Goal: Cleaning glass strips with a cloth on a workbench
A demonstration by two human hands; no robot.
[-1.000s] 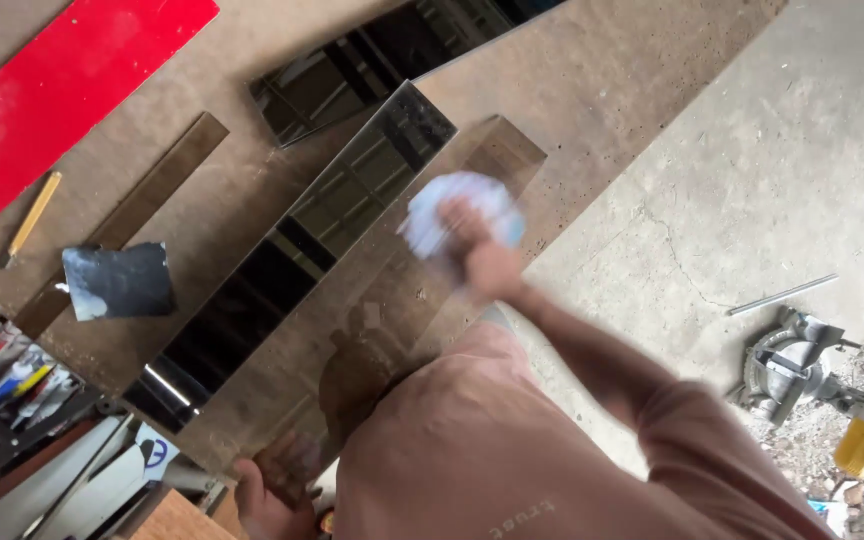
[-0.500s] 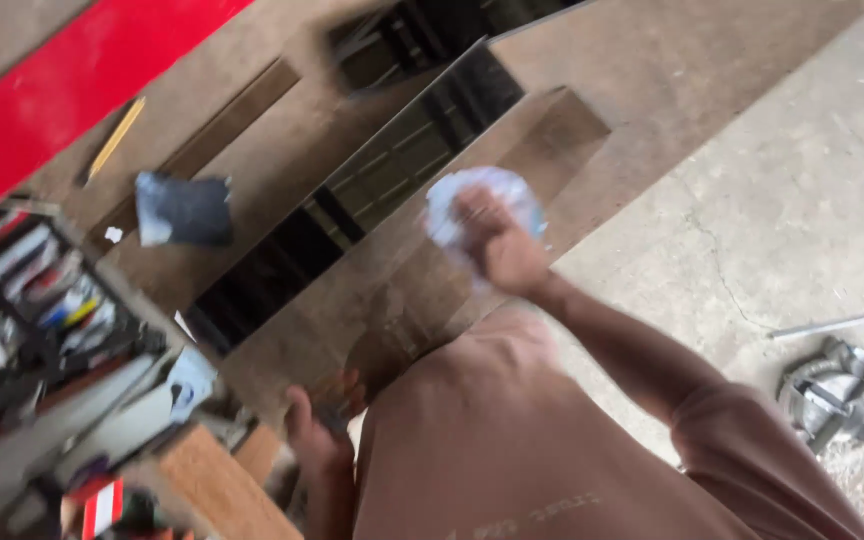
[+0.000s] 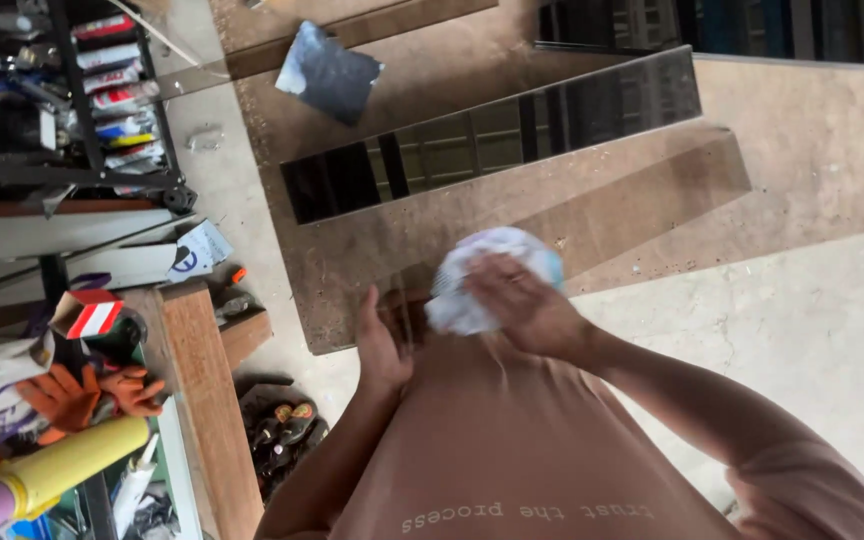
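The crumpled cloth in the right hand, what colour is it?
White with pale blue; the head view shows the cloth.

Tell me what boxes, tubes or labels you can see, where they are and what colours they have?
Small box: left, by the wooden plank, red and white diagonal stripes.
White card: left of the glass sheet, with a blue round mark.
Tubes on the rack: top left, stacked sideways, red, white and blue.
Yellow tube: bottom left, long and round.

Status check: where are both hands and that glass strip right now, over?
Right hand presses crumpled white-blue cloth onto long brown-tinted glass strip. Left hand steadies the strip's near end. Dark mirror strip lies alongside, nothing on the glass.
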